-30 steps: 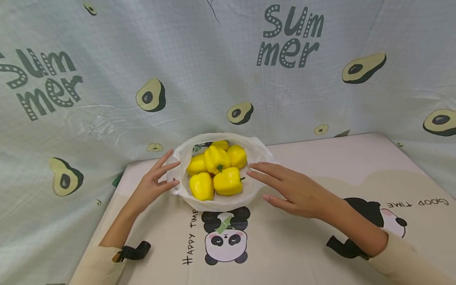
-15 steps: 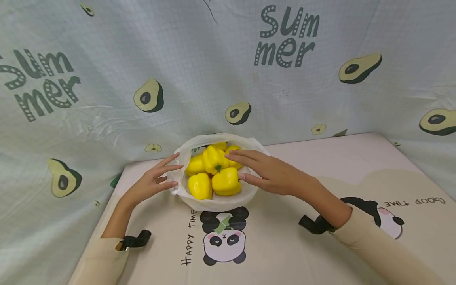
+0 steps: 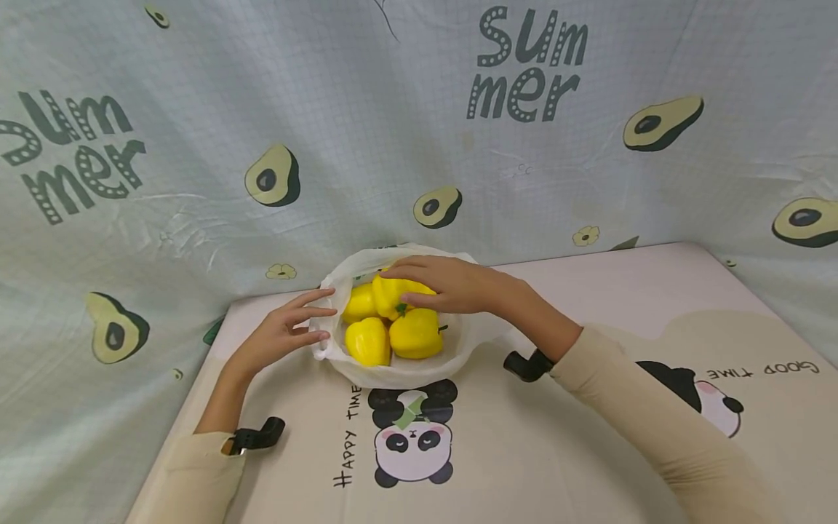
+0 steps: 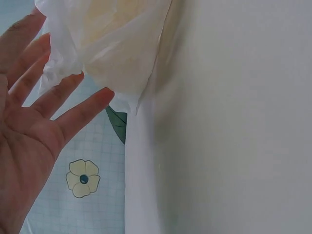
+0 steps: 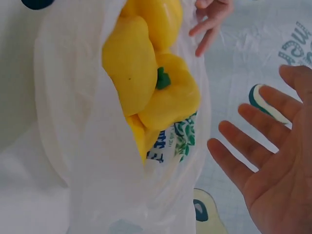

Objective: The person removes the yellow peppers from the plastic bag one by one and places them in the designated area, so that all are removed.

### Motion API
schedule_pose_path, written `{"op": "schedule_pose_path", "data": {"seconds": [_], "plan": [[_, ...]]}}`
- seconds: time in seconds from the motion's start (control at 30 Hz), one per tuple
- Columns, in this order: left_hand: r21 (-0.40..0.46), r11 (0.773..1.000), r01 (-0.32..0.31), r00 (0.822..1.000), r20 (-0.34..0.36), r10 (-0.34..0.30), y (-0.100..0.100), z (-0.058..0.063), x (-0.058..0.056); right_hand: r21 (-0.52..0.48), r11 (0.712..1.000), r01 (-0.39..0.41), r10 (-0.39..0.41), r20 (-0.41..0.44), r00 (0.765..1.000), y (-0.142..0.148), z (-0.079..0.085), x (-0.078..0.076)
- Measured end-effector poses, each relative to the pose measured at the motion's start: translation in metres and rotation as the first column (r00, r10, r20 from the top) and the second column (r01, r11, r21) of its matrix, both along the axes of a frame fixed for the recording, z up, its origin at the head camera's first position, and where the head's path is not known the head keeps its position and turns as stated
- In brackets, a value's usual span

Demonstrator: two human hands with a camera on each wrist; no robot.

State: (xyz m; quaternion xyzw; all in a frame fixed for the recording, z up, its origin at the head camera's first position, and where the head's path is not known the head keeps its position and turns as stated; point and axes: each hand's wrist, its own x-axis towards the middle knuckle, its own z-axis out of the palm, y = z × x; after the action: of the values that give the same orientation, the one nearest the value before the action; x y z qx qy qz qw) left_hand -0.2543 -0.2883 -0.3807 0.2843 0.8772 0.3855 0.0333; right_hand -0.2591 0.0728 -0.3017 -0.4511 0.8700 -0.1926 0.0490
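Several yellow bell peppers (image 3: 368, 342) lie inside a white plastic bag (image 3: 401, 377) whose mouth is spread wide. Beside the bag's left rim, my left hand (image 3: 275, 338) has its fingers spread, fingertips right at the plastic; the left wrist view shows those fingers extended along the bag (image 4: 124, 73). Over the back right of the bag, my right hand (image 3: 455, 284) reaches across the peppers, partly covering the rear ones. In the right wrist view the right hand (image 5: 285, 163) has spread fingers with nothing between them, and a green-stemmed pepper (image 5: 178, 100) sits nearby.
The bag stands on a table (image 3: 524, 451) with a panda-print cover, near its back edge. Behind rises a pale curtain (image 3: 366, 145) printed with avocados. Black straps (image 3: 258, 437) are at both wrists.
My right hand has moved left from outside the bag's right rim to over the peppers. My left hand stays at the left rim, almost unmoved.
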Motion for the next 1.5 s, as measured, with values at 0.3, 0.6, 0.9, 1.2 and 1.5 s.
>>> {"op": "schedule_pose_path", "data": {"seconds": [0.3,0.6,0.9,1.2,1.5], "plan": [[-0.027,1.0,-0.007,0.999,0.047,0.008,0.0,-0.003,-0.005,0.11,0.993,-0.048,0.036,0.105,0.994,-0.019,0.004,-0.031],[-0.028,0.999,-0.023,0.996,0.084,0.025,0.001,-0.004,-0.007,0.143,0.99,-0.001,-0.022,0.155,0.988,-0.028,0.002,-0.049],[0.045,0.999,-0.01,0.993,0.115,0.005,0.001,-0.006,-0.007,0.154,0.988,0.033,-0.063,0.194,0.979,-0.03,-0.006,-0.066],[0.064,0.998,-0.019,0.99,0.138,0.01,0.0,-0.012,-0.004,0.069,0.996,0.048,-0.068,0.325,0.943,-0.027,-0.021,-0.076],[0.015,0.997,-0.072,0.978,0.196,0.068,-0.003,-0.01,-0.008,-0.012,1.0,0.016,-0.01,0.421,0.907,-0.024,-0.034,-0.089]]}}
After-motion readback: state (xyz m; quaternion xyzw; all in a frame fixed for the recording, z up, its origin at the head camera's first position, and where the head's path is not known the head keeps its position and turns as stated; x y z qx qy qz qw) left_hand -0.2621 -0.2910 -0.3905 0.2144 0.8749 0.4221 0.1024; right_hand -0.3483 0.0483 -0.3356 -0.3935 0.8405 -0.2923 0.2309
